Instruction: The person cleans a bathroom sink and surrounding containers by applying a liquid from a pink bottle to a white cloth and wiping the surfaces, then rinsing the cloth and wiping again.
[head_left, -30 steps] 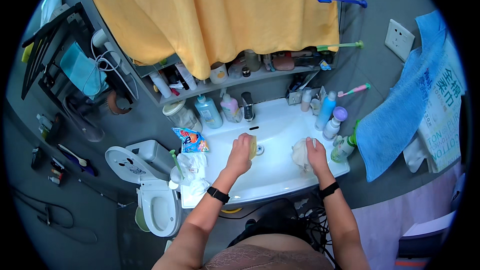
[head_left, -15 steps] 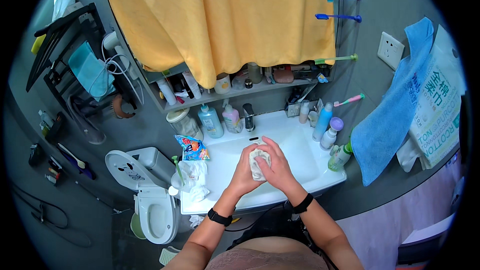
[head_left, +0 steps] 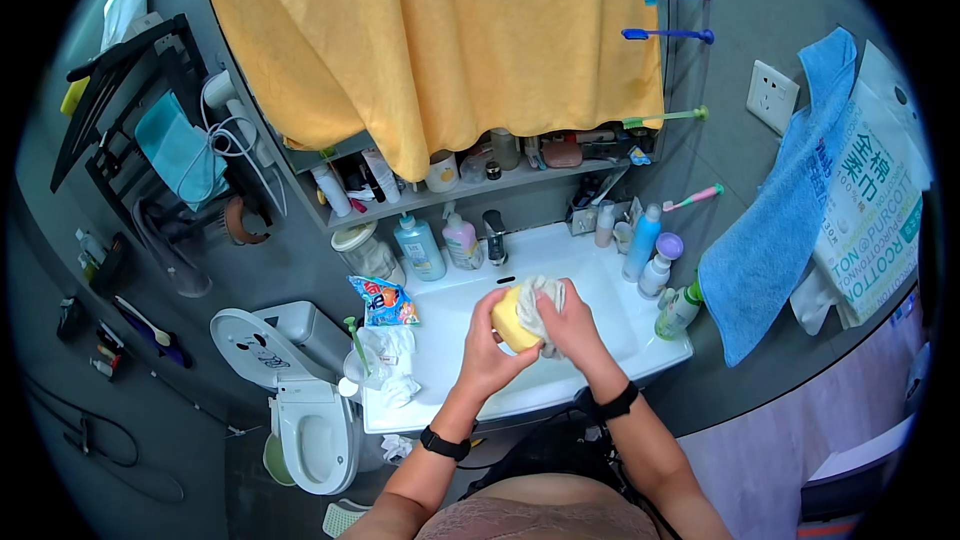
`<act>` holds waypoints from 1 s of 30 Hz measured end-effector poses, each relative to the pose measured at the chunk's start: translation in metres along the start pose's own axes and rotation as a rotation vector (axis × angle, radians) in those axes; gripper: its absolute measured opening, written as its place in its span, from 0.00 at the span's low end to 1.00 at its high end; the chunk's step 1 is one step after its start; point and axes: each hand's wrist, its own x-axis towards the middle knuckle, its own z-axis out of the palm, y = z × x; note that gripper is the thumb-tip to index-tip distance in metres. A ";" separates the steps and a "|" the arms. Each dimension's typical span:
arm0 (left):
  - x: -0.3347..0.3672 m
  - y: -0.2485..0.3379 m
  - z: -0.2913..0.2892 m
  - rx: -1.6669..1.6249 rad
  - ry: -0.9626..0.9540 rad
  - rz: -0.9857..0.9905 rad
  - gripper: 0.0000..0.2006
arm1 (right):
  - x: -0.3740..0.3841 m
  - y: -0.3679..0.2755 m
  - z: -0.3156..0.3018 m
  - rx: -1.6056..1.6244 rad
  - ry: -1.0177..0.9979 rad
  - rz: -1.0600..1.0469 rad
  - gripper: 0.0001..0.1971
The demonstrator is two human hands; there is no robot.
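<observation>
Over the white sink (head_left: 610,350), my left hand (head_left: 485,355) is closed around a rounded yellow object (head_left: 512,322), its fingers along the left and lower sides. Whether this is a solid block or a cup I cannot tell. My right hand (head_left: 572,328) grips a bunched off-white cloth (head_left: 540,302) that presses against the yellow object's right side. Both hands are close together, above the basin and below the dark faucet (head_left: 495,238). A dark band circles each wrist.
A blue pump bottle (head_left: 420,248) and a pink pump bottle (head_left: 462,242) stand behind the basin. A blue packet (head_left: 384,301) and white cloth (head_left: 400,365) lie at the left rim. Several bottles, including a green one (head_left: 678,312), line the right rim. Left stands a toilet (head_left: 318,440).
The yellow object now shows between my hands, where only the off-white cloth was visible before. My right hand has shifted right with the cloth, uncovering it.
</observation>
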 end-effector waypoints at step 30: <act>0.006 0.061 -0.003 -0.203 -0.047 0.296 0.64 | -0.040 -0.070 -0.044 0.175 0.202 -0.319 0.20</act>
